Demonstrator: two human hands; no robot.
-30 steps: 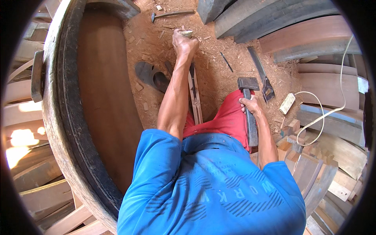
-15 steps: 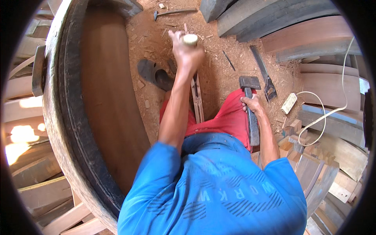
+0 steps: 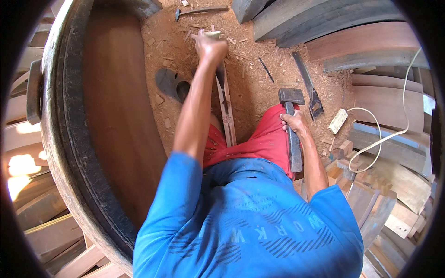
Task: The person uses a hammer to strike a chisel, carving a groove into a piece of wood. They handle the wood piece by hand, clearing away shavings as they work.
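At the far middle, my left hand (image 3: 211,47) is closed round the pale handle of a chisel (image 3: 220,76), whose dark blade reaches down to a narrow wooden piece (image 3: 226,113). That piece runs back between my legs, with a slot or groove along it; the blade's edge is hard to make out. My right hand (image 3: 294,121) grips a hammer (image 3: 291,96) by its dark handle, resting on my right thigh. The hammer's block-shaped head points away from me, and its handle end lies near my hip.
A large curved wooden hull-like form (image 3: 69,139) rises close on my left. Dark clogs (image 3: 169,83) stand on the shavings. A handsaw (image 3: 308,85), a thin dark rod (image 3: 266,69) and another hammer (image 3: 201,10) lie ahead. A white power strip (image 3: 338,121) with cable and stacked planks (image 3: 361,39) are at right.
My left hand has moved forward and slightly left, and the chisel's handle now tips away from me. My right hand keeps the hammer on my thigh. The view has shifted slightly.
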